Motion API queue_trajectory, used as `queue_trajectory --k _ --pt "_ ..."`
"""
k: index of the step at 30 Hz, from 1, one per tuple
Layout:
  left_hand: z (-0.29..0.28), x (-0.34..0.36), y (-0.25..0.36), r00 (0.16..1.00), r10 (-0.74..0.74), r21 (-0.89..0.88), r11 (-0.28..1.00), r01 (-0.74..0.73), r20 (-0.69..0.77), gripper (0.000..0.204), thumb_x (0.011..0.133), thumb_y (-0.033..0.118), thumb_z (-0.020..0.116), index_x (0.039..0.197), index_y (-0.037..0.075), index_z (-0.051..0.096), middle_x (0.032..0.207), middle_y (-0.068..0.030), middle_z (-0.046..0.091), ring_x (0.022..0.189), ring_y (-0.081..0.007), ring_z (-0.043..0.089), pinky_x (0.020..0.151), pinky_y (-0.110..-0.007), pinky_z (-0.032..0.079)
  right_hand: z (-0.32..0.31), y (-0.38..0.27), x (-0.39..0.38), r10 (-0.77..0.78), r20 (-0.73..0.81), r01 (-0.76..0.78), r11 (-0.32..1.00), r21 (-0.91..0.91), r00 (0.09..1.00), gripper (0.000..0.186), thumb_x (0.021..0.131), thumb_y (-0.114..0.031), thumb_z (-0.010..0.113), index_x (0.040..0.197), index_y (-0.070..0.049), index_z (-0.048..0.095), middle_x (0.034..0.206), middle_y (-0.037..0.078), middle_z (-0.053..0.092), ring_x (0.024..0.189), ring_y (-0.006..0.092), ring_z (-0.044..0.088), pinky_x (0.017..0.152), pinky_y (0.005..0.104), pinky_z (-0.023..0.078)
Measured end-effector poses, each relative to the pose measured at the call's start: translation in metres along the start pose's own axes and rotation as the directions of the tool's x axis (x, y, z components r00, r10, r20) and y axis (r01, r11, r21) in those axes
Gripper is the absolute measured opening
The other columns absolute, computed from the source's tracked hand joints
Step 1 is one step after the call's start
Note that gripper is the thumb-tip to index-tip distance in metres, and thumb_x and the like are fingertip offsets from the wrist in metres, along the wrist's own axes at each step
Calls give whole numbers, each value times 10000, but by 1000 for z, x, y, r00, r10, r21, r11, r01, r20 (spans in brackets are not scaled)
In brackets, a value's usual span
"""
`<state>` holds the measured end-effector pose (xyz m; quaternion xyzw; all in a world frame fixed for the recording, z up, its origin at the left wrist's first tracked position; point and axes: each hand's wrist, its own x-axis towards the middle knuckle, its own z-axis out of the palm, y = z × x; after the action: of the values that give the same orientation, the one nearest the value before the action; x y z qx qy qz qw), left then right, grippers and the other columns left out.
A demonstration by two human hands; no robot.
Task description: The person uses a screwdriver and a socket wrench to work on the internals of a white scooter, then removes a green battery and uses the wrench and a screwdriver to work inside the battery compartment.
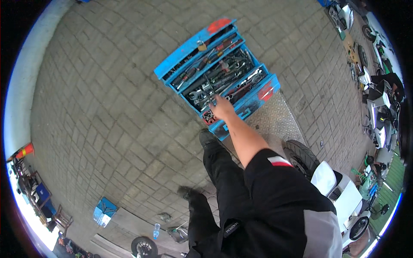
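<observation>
My right hand (222, 108) reaches into an opened blue cantilever toolbox (245, 112) on the paved floor. Its fingers are bent down among metal tools near the box's near end; what they grip is too small and partly covered to make out. Beside the hand, a red tray of sockets (209, 117) sits in the near corner. Silver wrenches (200, 95) lie heaped in the middle compartment, and more wrenches (256, 76) lie in the right-hand tray. Several screwdrivers (191, 73) fill the left-hand tray. A padlock (201, 45) hangs on the far-left side. My left hand is out of view.
A metal checker plate (277, 118) lies right of the toolbox, near a tyre (301, 158) and a white scooter (337, 191). Parked motorcycles (380, 116) line the far right. Lower left are a blue box (104, 210), a water bottle (156, 231) and a loose wheel (144, 247).
</observation>
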<state>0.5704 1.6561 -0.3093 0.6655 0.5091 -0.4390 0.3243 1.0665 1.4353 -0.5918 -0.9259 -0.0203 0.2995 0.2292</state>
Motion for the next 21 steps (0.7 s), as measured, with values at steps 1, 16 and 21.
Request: queue_trajectory --k 1,16,21 --pt "4 6 8 999 -35 -7 999 35 9 257 747 183 622 919 -4 656 770 -159 658 725 -356 633 633 -435 477 -6 -16 26 62 72 -58 997 -55 995 645 907 -407 586 1382 -3 422 1276 275 542 1218 410 506 1036 459 420" --pt "3 64 35 981 -158 45 987 154 110 334 747 269 624 948 5 670 852 -175 663 801 -360 637 689 -436 484 81 -18 125 280 145 -220 917 -333 949 515 917 -149 513 1423 -137 420 1467 238 311 1113 371 623 897 419 537" --pt "-8 65 39 990 -94 69 994 87 103 360 748 297 625 958 9 675 879 -180 665 826 -362 638 708 -436 487 48 -28 119 260 191 -173 908 -381 946 318 943 -175 456 1157 -103 680 1324 189 567 1106 333 635 907 443 528"
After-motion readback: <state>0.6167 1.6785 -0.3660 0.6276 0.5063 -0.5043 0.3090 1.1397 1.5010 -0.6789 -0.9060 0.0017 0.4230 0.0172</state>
